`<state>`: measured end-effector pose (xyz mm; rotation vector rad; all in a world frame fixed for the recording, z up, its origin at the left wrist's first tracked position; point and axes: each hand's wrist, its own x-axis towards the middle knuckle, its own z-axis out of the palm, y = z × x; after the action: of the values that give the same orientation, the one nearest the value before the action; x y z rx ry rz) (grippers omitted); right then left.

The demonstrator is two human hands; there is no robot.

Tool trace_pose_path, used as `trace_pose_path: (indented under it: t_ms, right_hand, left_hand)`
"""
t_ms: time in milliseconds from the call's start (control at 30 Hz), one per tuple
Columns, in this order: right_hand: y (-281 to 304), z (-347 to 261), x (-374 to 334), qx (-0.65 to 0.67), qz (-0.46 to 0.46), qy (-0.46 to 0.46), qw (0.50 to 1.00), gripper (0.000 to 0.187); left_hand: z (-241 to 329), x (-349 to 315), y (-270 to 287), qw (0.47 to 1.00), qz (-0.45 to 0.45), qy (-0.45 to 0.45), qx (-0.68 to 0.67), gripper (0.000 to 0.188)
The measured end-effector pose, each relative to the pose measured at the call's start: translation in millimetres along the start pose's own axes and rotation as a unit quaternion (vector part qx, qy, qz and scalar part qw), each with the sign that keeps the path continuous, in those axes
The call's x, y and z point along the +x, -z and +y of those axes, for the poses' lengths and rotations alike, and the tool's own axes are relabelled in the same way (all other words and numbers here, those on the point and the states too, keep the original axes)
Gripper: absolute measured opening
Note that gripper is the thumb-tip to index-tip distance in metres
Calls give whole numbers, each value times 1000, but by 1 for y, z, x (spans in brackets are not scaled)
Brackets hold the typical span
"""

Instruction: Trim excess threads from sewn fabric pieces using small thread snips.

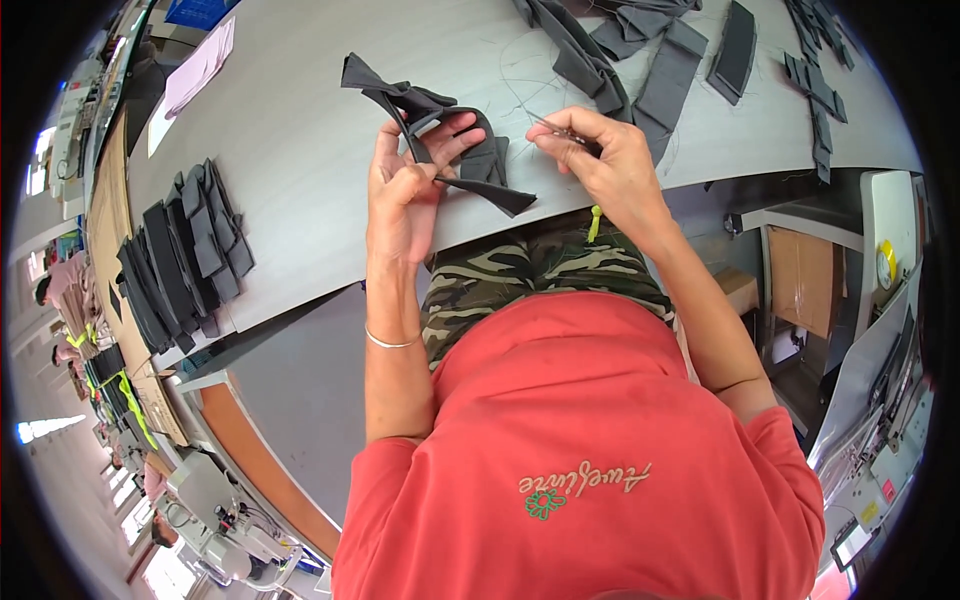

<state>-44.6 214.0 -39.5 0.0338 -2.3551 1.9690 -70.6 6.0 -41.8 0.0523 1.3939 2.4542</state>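
My left hand is closed on a dark grey sewn fabric strip, which loops around the fingers and hangs over the near part of the table. To its right, my right hand grips a small dark tool that looks like thread snips, its thin tip pointing left toward the strip. Fingers hide most of that tool. Fine loose threads lie between and beyond the hands. A gap separates the tool's tip from the fabric.
The grey table curves around me. A stack of dark fabric pieces lies at the left, with pink paper sheets farther back. More dark strips spread at the far right. Sewing machines stand at lower left.
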Motion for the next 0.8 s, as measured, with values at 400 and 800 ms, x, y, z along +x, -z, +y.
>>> trace_pose_path:
  t_ms: [400, 800]
  right_hand:
    - [-14, -3, 0, -74, -151, 56, 984, 23]
    - [13, -18, -5, 94, -76, -23, 992, 21]
  left_hand:
    - [6, -8, -11, 999, 13, -17, 49, 60]
    - [10, -20, -1, 999, 11, -25, 19, 49]
